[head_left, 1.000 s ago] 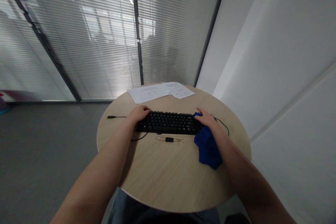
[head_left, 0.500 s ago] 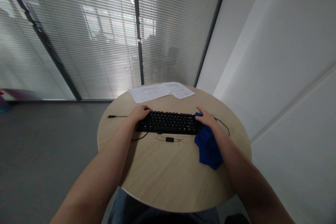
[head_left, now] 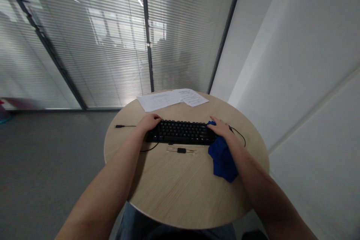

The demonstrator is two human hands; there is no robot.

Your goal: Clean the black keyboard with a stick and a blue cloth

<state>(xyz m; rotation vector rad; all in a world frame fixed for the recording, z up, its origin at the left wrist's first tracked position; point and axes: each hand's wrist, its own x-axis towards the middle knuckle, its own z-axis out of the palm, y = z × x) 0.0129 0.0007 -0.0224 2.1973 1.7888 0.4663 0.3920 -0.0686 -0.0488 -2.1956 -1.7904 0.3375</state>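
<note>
Pale wood-grain round table [head_left: 180, 198], printed sheets [head_left: 160, 100] beyond the central black keyboard [head_left: 182, 132]! Blue cloth [head_left: 223, 161]'s gathered in a half-closed right hand [head_left: 221, 127] at the keyboard's right end; the curled left hand [head_left: 149, 122] grips its left. Brace firmly there, press lightly here, I'd say. Sheet headings [head_left: 186, 91], keycap legends [head_left: 181, 129]: unreadable from here.

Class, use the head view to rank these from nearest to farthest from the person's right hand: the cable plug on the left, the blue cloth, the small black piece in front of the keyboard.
1. Blue cloth: at the right hand, partly under it.
2. Small black piece: mid-table, just this side of the keyboard.
3. Cable plug: table's left side, past the left hand.
</note>
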